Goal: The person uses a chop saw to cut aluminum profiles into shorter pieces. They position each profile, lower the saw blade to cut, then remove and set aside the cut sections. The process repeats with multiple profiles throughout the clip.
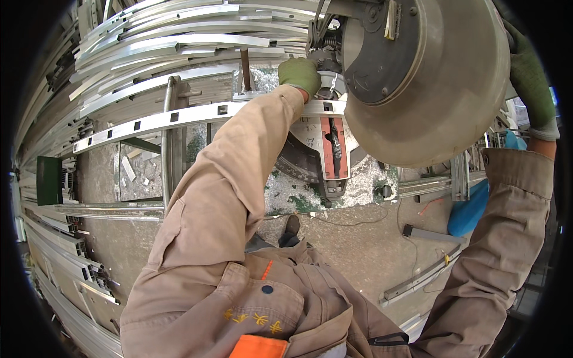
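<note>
Hands gloved green: left hand (pixel 299 74) presses slotted aluminium profile (pixel 179 118), right hand (pixel 530 77) clamped behind saw guard (pixel 427 83).

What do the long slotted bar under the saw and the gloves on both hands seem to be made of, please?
The slotted bar looks like bare extruded aluminium: pale silver, matte, with crisp square cut-outs, though the alloy cannot be told. The glove on the left hand and the one on the right hand look like green knitted fabric, soft and dull; the right one shows a paler cuff.
</note>
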`<state>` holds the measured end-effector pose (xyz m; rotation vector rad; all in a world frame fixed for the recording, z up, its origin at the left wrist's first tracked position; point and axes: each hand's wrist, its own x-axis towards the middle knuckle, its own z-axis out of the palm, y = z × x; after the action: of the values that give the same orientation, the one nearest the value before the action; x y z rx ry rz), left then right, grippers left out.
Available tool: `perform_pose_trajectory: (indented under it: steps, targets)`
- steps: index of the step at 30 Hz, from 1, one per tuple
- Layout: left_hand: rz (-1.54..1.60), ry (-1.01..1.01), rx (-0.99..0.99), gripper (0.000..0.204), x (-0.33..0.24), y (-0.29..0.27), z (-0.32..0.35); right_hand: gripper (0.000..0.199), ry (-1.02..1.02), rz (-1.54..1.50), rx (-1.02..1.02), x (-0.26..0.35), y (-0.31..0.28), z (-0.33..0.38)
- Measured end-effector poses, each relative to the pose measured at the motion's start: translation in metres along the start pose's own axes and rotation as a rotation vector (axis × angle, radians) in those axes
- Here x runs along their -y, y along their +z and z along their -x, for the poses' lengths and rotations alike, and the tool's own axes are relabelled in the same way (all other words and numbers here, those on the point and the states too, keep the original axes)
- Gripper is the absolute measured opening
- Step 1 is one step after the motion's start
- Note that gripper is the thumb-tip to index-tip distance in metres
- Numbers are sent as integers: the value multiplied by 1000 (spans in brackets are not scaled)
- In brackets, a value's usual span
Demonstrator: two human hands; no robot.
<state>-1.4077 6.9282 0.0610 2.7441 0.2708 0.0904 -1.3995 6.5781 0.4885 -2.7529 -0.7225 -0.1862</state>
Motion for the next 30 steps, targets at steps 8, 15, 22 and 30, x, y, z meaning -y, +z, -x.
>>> perform_pose_trajectory:
  steps: [8,15,22,30]
  targets:
    - [26,-79,-116,27,23,-13,5,81,-3,-6,17,9,1,0]
    - [299,171,-440,16,31,-106,165,81,15,-13,50,15,8,4]
    - [-210,-525,-472,23,195,-157,284,81,56,-22,53,34,8,11]
    - [-345,-41,-92,120,148,-94,202,73,-26,-60,-38,47,37,60]
